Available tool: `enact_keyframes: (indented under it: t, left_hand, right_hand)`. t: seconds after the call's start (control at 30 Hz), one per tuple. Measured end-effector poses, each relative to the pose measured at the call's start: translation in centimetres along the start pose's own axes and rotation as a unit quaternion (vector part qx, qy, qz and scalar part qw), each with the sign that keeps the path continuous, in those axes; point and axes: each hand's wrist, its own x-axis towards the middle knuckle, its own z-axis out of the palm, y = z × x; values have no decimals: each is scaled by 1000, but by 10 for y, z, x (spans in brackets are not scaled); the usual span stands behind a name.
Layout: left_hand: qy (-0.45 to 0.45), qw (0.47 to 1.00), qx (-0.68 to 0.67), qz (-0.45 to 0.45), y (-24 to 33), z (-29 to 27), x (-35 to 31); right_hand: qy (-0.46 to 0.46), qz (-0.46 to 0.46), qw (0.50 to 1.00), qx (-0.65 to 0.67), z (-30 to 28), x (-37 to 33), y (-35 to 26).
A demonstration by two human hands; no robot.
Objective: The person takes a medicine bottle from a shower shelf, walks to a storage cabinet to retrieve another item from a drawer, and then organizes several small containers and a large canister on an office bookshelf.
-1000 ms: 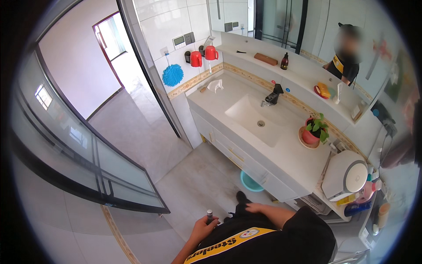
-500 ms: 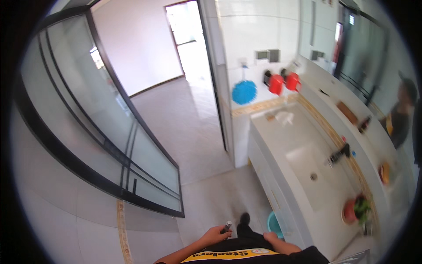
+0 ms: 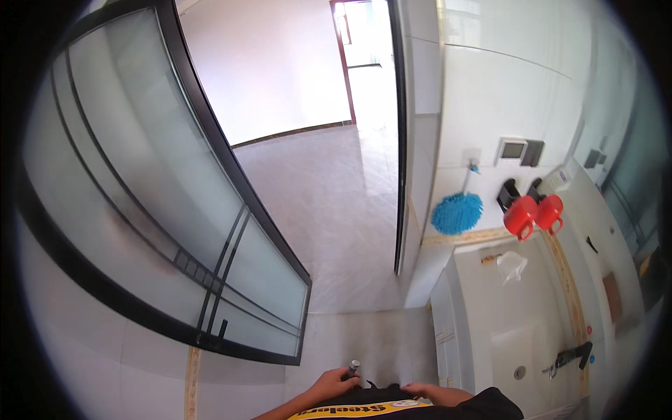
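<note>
At the lower edge, my left hand point(image 3: 330, 386) is closed around a short dark cylinder point(image 3: 353, 367) with a silvery end. Its kind is too small to make out. My right hand point(image 3: 416, 388) rests close to the front of my dark shirt point(image 3: 483, 406), near the waist. Its fingers are blurred and mostly hidden, so whether they hold anything does not show. To the left, a glass door point(image 3: 133, 154) with a black frame stands swung open, apart from both hands.
On the right runs a white washbasin counter point(image 3: 483, 308) with a black tap point(image 3: 570, 358). Two red cups point(image 3: 521, 215) and a blue fluffy duster point(image 3: 456, 213) hang on the tiled wall. Ahead, the doorway leads onto a grey tiled floor point(image 3: 315, 203).
My view has turned to the right and moved nearer the doorway; the basin sits lower in view. The plant and the teal bucket have left view. My left hand still holds the cylinder.
</note>
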Motion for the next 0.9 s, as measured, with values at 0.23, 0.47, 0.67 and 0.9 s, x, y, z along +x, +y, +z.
enact_keyframes:
  t: [0.23,0.47,0.67,0.9]
  left_hand:
    - [-13,994,-98,36,21,-113,112]
    - [-35,990,-98,98,77,-274,246]
    - [-122,963,-183,156,126,-392,359]
    - [-164,952,-236,108,181,-475,526]
  right_hand:
    - [-104,78,991,32,-128,52,-87]
    - [225,-33,960,-162,-199,6,-326]
    - [375,-50,926,-5,-285,71,-435]
    - [365,-18,927,-86,-386,151,-574]
